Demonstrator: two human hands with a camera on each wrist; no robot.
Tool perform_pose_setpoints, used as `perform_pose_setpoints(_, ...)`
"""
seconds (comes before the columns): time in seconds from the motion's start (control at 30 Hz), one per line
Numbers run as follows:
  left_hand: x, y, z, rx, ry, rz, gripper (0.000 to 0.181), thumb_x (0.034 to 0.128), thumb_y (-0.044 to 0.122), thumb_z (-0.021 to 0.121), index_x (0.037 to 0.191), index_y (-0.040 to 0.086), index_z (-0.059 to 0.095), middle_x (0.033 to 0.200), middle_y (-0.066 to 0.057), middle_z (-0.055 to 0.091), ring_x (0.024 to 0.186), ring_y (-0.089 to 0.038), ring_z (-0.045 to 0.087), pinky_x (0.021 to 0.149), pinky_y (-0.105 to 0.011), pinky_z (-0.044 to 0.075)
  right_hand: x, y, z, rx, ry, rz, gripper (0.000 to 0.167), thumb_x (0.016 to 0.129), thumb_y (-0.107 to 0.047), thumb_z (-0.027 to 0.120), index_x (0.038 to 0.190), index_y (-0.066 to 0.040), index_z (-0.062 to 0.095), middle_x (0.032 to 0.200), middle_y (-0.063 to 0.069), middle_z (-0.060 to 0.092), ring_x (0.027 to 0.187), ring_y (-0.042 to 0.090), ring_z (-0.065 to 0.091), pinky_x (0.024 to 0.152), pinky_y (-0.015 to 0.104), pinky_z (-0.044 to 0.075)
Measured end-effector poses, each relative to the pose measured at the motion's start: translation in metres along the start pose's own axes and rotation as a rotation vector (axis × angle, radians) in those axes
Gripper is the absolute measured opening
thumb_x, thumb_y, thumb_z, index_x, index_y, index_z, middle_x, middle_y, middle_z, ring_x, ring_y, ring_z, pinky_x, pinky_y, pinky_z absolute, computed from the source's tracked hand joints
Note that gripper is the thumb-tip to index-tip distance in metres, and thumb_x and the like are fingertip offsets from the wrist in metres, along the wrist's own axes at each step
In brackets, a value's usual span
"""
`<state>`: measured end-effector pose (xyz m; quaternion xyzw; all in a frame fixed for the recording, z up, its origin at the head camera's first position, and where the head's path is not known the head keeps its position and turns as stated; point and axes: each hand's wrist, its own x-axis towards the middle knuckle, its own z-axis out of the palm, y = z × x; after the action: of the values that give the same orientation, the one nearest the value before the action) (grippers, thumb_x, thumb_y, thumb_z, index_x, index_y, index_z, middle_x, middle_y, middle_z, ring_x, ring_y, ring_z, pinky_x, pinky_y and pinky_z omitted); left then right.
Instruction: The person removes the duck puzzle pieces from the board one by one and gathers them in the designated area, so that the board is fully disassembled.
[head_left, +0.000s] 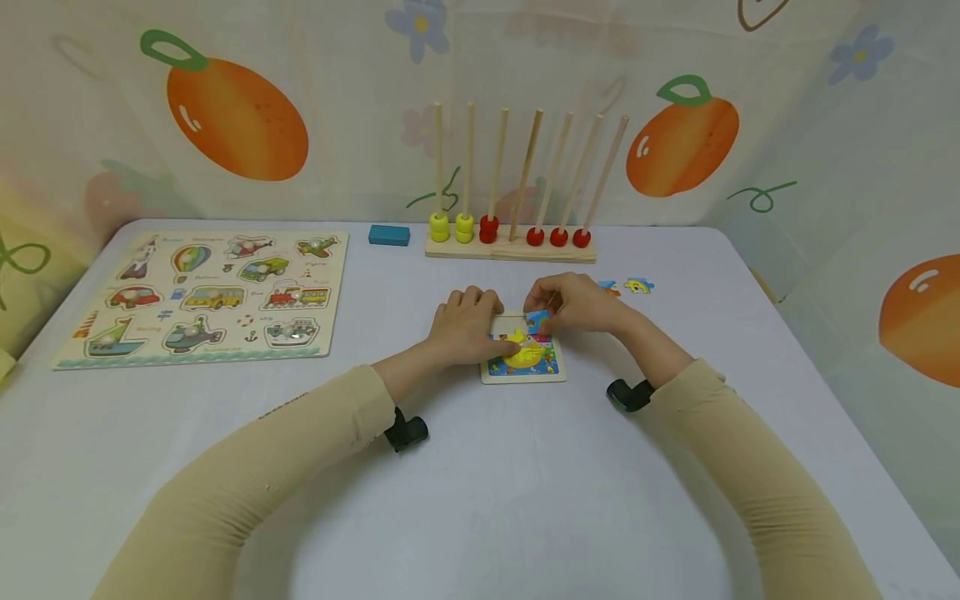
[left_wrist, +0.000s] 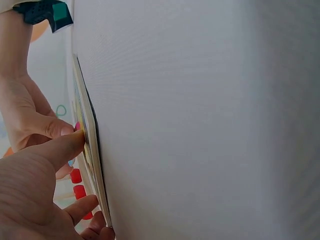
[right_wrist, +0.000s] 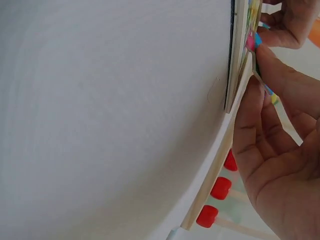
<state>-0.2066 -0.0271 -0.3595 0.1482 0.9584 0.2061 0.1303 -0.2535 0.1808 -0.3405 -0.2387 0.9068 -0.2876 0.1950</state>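
A small square jigsaw puzzle board [head_left: 523, 377] lies on the table, with a yellow duck picture on blue partly filling its pale frame. My left hand [head_left: 467, 329] holds the board at its left side, the thumb laid over the picture and the fingers at the far left edge. Between thumb and fingers, my right hand [head_left: 573, 302] pinches a blue puzzle piece [head_left: 537, 320] over the board's far right part. In the right wrist view the piece [right_wrist: 258, 67] looks tilted against the board. Fingers cover part of the picture.
Loose puzzle pieces [head_left: 639, 286] lie beyond my right hand. At the back stands a wooden bead rack [head_left: 517, 250] with upright pegs, near a blue block [head_left: 388, 235]. A large vehicle puzzle board [head_left: 247, 325] lies at the left. Patterned cloth hangs behind the table.
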Motion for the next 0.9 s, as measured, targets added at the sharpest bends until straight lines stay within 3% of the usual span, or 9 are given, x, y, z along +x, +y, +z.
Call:
perform_pose_setpoints(0.27, 0.001, -0.001, 0.001, 0.015, 0.01, 0.01, 0.064, 0.0841, 0.054, 0.07, 0.13, 0.014, 0.052, 0.138, -0.013, 0.049, 0.128, -0.034, 0.041, 0.109, -0.05, 0.037, 0.0, 0.003, -0.004, 0.034, -0.018, -0.007, 0.027, 0.082, -0.009, 0.077, 0.108, -0.011, 0.07, 0.102, 0.009, 0.071, 0.096, 0.022, 0.061, 0.085, 0.03, 0.05)
perform_pose_setpoints(0.53, 0.004, -0.005, 0.002, 0.006, -0.006, 0.02, 0.067, 0.0831, 0.056, 0.07, 0.132, 0.014, 0.052, 0.14, -0.013, 0.048, 0.129, -0.035, 0.04, 0.11, -0.051, 0.037, -0.006, 0.006, -0.016, 0.118, 0.039, 0.035, 0.032, 0.083, -0.015, 0.078, 0.112, -0.008, 0.067, 0.105, 0.011, 0.068, 0.095, 0.023, 0.062, 0.075, 0.027, 0.054)
perform_pose_setpoints(0.77, 0.004, -0.01, -0.003, 0.014, -0.054, 0.065, 0.07, 0.0842, 0.054, 0.069, 0.138, 0.014, 0.05, 0.144, -0.014, 0.045, 0.132, -0.036, 0.039, 0.11, -0.052, 0.038, -0.015, 0.014, -0.033, 0.192, 0.112, 0.067, 0.027, 0.087, -0.011, 0.073, 0.113, -0.005, 0.068, 0.105, 0.012, 0.067, 0.081, 0.018, 0.066, 0.072, 0.027, 0.055)
perform_pose_setpoints(0.9, 0.003, -0.015, -0.009, 0.009, -0.106, 0.119, 0.072, 0.0857, 0.051, 0.069, 0.143, 0.013, 0.047, 0.15, -0.014, 0.041, 0.136, -0.037, 0.037, 0.113, -0.052, 0.036, -0.023, 0.019, -0.042, 0.201, 0.161, 0.094, 0.028, 0.089, -0.013, 0.072, 0.116, -0.006, 0.068, 0.1, 0.009, 0.066, 0.082, 0.025, 0.068, 0.075, 0.032, 0.057)
